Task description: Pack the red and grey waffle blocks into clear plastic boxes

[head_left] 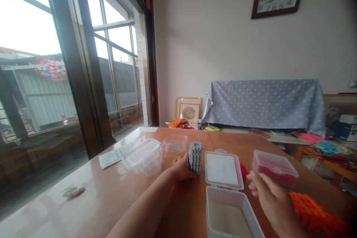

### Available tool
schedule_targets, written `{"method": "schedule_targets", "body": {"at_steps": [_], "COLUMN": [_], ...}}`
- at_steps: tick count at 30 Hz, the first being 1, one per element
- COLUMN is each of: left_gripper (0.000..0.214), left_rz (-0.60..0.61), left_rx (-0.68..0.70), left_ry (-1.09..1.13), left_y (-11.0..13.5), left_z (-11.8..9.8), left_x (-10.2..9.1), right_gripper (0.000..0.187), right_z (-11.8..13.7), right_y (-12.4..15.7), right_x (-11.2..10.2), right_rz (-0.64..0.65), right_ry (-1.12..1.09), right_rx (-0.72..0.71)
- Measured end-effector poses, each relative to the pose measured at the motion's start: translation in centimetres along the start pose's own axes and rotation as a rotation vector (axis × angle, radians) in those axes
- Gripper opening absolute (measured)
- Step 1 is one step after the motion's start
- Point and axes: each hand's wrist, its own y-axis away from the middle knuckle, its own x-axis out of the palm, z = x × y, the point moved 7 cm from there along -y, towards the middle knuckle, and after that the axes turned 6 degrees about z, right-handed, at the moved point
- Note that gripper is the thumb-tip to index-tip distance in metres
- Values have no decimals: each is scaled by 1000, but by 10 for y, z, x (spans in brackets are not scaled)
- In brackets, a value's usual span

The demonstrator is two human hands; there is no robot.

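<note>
My left hand (182, 168) is closed around the left side of a grey block of small knobbly pieces (196, 159), which stands upright on the table. My right hand (269, 195) is raised over the right part of the table with its fingers curled together; what they hold, if anything, I cannot make out. Close to those fingertips, a red thing (243, 173) shows partly behind the lid of a clear plastic box (210, 212). That box lies with its lid folded back, and a beige bottom shows inside it.
A lidded clear box with pink-red contents (275, 167) stands at right, near an orange lattice-like heap (315, 210). Clear containers (145, 154), a paper sheet (113, 157) and a small crumpled packet (73, 191) are on the left of the brown table (175, 208).
</note>
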Motion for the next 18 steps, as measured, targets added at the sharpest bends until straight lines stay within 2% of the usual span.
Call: {"method": "schedule_targets", "body": {"at_steps": [10,13,18], "left_gripper": [87,85,97], "left_rz": [-18,-22,11], "left_rx": [-13,1,42], "left_ry": [-20,-28,-58], "left_y": [16,26,51], "left_z": [4,7,11], "left_x": [-5,-7,-9], "right_gripper": [57,58,59], "right_z": [-8,-7,-2], "right_y": [-3,-2,1], "right_x": [-1,0,1], "right_rz": [-10,-3,17], "right_ry": [8,14,19], "right_rx": [23,25,21]}}
